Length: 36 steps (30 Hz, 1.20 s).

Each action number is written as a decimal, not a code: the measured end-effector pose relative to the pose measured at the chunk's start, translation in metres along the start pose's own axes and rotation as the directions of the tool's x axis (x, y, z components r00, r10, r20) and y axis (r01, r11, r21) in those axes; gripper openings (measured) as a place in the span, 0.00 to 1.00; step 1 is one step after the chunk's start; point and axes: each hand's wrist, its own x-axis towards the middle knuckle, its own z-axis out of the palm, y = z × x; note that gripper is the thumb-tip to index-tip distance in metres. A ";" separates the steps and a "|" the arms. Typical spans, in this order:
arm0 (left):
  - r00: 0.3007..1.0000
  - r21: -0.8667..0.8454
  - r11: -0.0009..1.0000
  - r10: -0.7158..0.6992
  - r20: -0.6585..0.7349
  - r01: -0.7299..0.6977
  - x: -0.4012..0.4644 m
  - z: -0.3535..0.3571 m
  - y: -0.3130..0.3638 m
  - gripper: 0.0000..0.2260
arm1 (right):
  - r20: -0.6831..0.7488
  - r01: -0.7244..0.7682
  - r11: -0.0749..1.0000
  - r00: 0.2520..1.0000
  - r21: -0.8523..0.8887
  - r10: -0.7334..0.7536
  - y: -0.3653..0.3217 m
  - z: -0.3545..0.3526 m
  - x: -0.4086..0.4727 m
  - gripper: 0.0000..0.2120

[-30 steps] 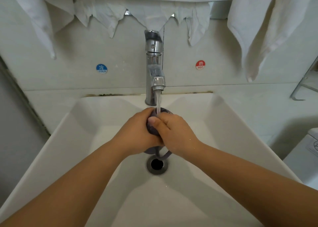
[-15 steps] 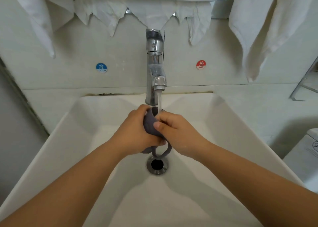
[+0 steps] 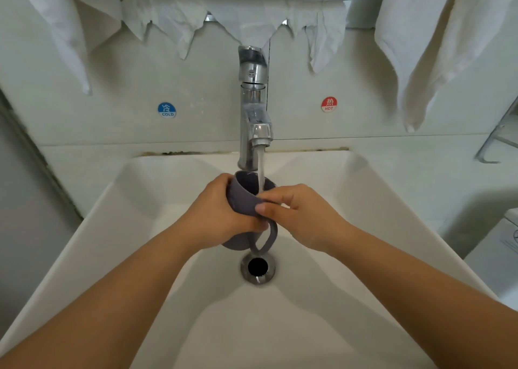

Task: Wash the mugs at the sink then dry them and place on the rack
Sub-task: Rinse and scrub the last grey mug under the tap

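A dark grey mug (image 3: 243, 200) is held over the white sink (image 3: 350, 200), tilted with its mouth toward the chrome tap (image 3: 253, 108). Water runs from the spout into the mug. My left hand (image 3: 215, 217) grips the mug's body from the left. My right hand (image 3: 300, 214) pinches the rim at the right, thumb on the outside and fingers over the edge. The mug's handle (image 3: 266, 240) hangs down toward me, just above the drain (image 3: 258, 268).
White towels (image 3: 420, 46) hang above on the wall, left, middle and right. Cold (image 3: 167, 110) and hot (image 3: 329, 104) stickers flank the tap. A metal rack's corner (image 3: 496, 141) shows at the right edge, with a white appliance (image 3: 504, 251) below it.
The mug has turned and tipped back, so more of its grey side and its handle show. My right hand has slid from over the mug to its rim; the water still runs.
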 end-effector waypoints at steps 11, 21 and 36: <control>0.988 0.156 0.982 0.119 -0.094 -0.104 -0.002 0.018 0.003 0.26 | -0.117 -0.030 0.989 0.993 -0.144 0.013 -0.012 0.025 0.006 0.17; 0.956 -0.046 0.995 -0.068 0.285 0.085 0.001 -0.008 -0.005 0.34 | 0.001 -0.043 0.997 0.999 -0.059 0.043 -0.005 0.011 -0.004 0.13; 0.999 0.105 0.993 -0.049 0.000 0.049 -0.010 0.010 0.008 0.31 | -0.129 -0.053 0.989 0.991 -0.137 0.035 -0.011 0.020 0.005 0.17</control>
